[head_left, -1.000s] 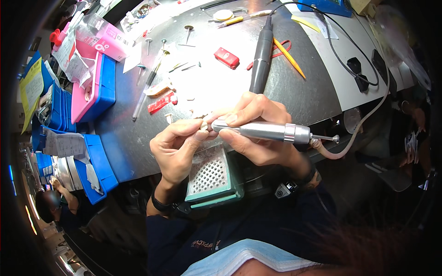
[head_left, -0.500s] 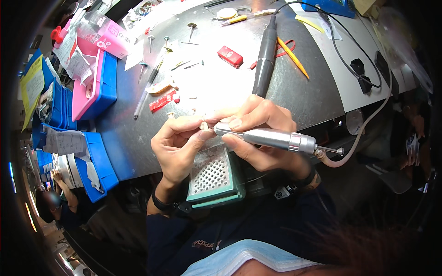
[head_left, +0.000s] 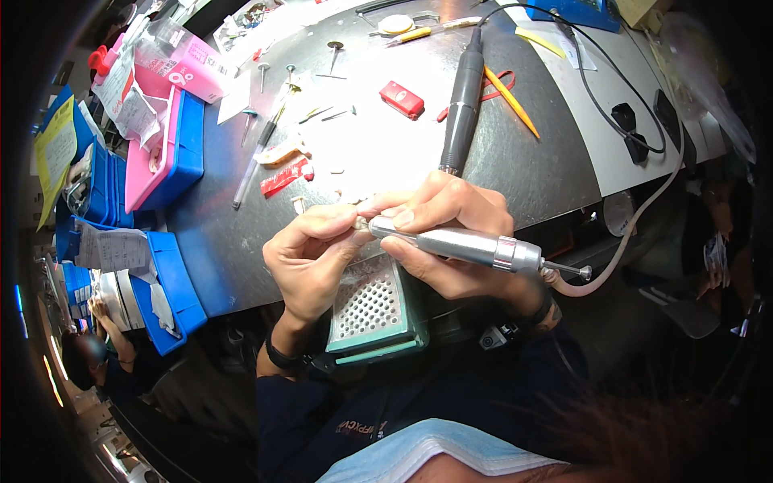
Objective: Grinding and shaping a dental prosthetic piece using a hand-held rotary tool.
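My left hand (head_left: 307, 256) pinches a small cream-white piece (head_left: 362, 224) between thumb and fingertips; its exact shape is mostly covered. A silver rotary handpiece (head_left: 459, 246) lies in my right hand (head_left: 459, 211), gripped like a pen, with a pale hose trailing from its rear end. The nose of the handpiece is right by the small piece, and the fingertips of both hands meet there. Whether the tool's tip touches the piece cannot be made out. Below my hands is a green-framed box with a perforated top (head_left: 366, 310).
A black handpiece (head_left: 464, 105) with a cable lies beyond my right hand. A red case (head_left: 402, 100), an orange stick (head_left: 512, 101) and several thin burs lie on the metal bench (head_left: 555, 153). Pink and blue bins (head_left: 183, 153) stand left; another person (head_left: 101, 354) sits beyond.
The silver handpiece and my right hand have shifted slightly left, with the tool's rear end a little lower. The cream-white piece has turned slightly in my left fingers.
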The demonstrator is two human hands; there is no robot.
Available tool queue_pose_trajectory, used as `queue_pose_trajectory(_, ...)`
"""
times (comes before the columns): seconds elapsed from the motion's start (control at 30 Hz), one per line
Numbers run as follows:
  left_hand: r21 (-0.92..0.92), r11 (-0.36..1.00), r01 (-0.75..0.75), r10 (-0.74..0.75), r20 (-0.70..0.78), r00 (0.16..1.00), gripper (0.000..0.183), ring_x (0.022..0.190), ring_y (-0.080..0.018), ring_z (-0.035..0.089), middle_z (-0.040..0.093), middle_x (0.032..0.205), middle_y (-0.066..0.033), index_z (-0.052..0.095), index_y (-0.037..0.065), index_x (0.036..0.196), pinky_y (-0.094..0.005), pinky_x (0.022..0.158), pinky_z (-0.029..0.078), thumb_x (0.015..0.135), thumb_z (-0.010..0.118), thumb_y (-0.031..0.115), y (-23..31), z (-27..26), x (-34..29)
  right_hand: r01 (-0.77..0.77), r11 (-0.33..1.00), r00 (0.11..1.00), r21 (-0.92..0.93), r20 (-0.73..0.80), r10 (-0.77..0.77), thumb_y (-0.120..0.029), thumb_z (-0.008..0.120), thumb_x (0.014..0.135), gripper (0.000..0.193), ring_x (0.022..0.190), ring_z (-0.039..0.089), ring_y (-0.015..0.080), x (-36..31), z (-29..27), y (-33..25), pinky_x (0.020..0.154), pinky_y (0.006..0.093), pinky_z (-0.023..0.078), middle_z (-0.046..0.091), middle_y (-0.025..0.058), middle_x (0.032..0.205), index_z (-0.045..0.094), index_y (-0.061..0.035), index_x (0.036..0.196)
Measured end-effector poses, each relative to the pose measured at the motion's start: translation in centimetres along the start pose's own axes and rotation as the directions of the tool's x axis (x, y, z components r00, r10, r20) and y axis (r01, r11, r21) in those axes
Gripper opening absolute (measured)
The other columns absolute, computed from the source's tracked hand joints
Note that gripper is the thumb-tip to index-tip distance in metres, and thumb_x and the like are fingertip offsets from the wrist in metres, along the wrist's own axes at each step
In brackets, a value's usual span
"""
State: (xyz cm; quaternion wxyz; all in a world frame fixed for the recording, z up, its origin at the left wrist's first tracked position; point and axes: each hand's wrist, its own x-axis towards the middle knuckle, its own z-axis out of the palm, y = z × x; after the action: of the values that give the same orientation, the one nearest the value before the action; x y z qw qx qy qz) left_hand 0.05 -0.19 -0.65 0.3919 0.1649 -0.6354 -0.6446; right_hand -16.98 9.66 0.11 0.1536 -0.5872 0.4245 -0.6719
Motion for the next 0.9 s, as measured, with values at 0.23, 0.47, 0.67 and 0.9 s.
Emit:
queue_pose_trajectory(0.23,0.010,1.000,0.017,-0.017,-0.004,1.000,0.023,0.093,-0.0172,0.067,0.069,0.102,-0.0159,0.067,-0.005,0.098,-0.0283,0.083,0.055,0.078,0.073,-0.014,0.04,-0.05,-0.02,-0.016,1.000,1.000,-0.004,-0.002,0.016,0.002,0.074,0.081,0.025,0.094,0.072,0.0321,0.02,-0.01,-0.23,0.075,0.0354,0.059,0.066,0.0140,0.084,0.053,-0.0033,0.094)
queue_pose_trajectory(0.47,-0.031,0.999,0.025,-0.025,-0.006,1.000,0.023,0.093,-0.0176,0.067,0.069,0.102,-0.0161,0.068,-0.005,0.099,-0.0294,0.083,0.056,0.078,0.072,-0.015,0.10,0.04,-0.04,0.014,1.000,0.998,0.002,-0.061,-0.014,0.001,0.075,0.077,0.024,0.080,0.070,0.0246,-0.05,0.24,0.19,0.066,0.0318,0.055,0.065,0.0135,0.083,0.056,-0.0038,0.091)
queue_pose_trajectory(0.67,-0.024,1.000,0.007,-0.006,0.010,1.000,0.024,0.093,-0.0181,0.067,0.069,0.102,-0.0161,0.068,-0.005,0.098,-0.0297,0.083,0.056,0.077,0.072,-0.016,0.18,-0.07,-0.01,0.008,0.998,0.998,0.067,-0.064,-0.003,0.002,0.074,0.080,0.024,0.089,0.071,0.0278,-0.13,0.26,0.20,0.072,0.0338,0.057,0.066,0.0140,0.085,0.055,-0.0037,0.095)
queue_pose_trajectory(0.9,-0.011,1.000,0.013,-0.013,-0.004,1.000,0.024,0.093,-0.0182,0.067,0.069,0.101,-0.0160,0.068,-0.005,0.097,-0.0295,0.083,0.056,0.077,0.073,-0.016,0.04,-0.11,-0.05,-0.006,1.000,1.000,0.029,-0.008,0.006,0.001,0.073,0.082,0.024,0.095,0.072,0.0309,0.04,-0.03,-0.03,0.076,0.0357,0.058,0.068,0.0151,0.087,0.054,-0.0033,0.096)
